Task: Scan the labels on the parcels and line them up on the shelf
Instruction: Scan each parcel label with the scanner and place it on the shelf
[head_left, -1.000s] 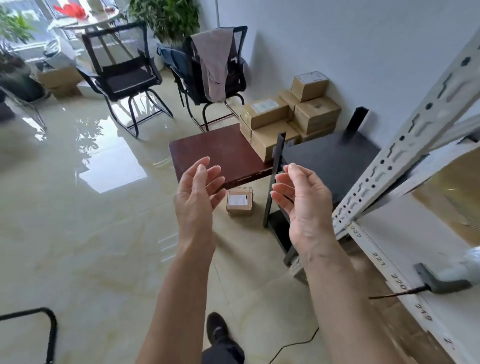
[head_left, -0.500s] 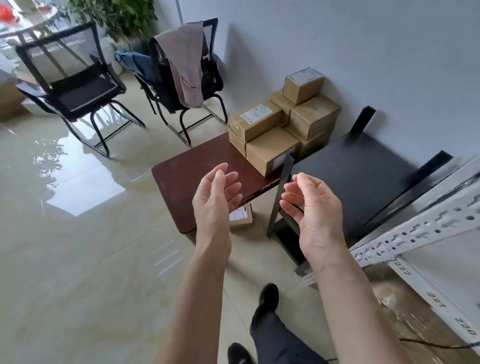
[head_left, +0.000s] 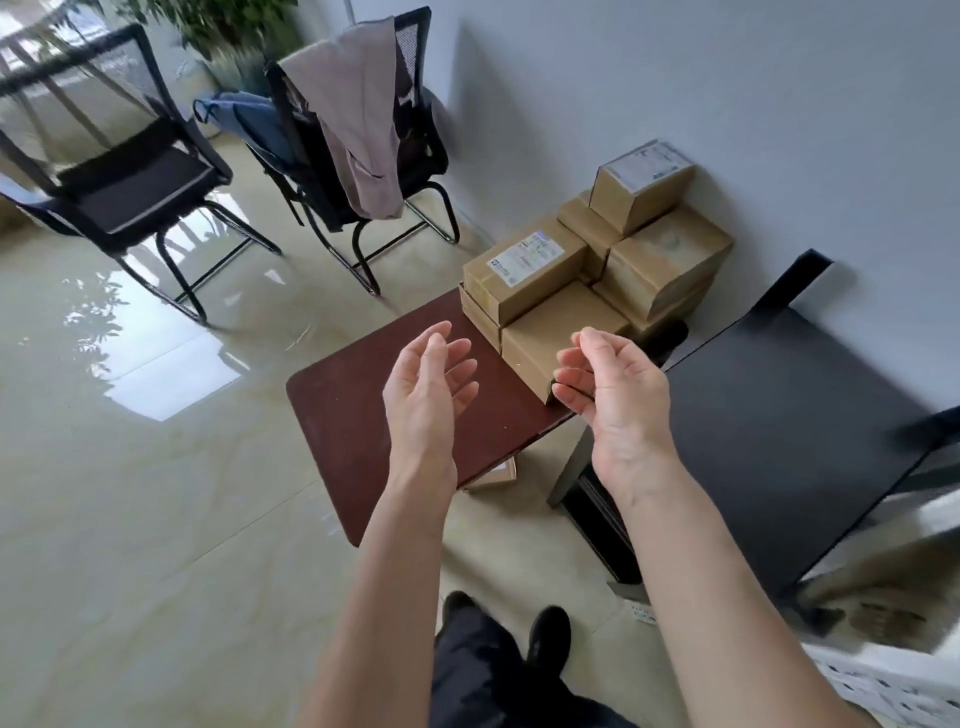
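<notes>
Several brown cardboard parcels (head_left: 597, 270) are stacked at the far end of a dark red table (head_left: 343, 415), against the wall; two show white labels on top. My left hand (head_left: 428, 387) hovers above the table with relaxed fingers and holds nothing. My right hand (head_left: 613, 392) hangs beside it, fingers loosely curled and empty, just in front of the nearest parcel (head_left: 545, 338). A small parcel (head_left: 493, 475) lies on the floor, mostly hidden under the table's edge. A corner of the white metal shelf (head_left: 893, 686) shows at the bottom right.
A black table (head_left: 779, 415) stands to the right of the red one. Two black mesh chairs (head_left: 358, 171) stand behind, one draped with a garment. Glossy floor tiles spread to the left. My feet (head_left: 545, 629) are below.
The view has swung left and closer to the tables. The parcel stack is now nearer to both hands, and the white shelf has slid almost out of view. Both hands stay empty.
</notes>
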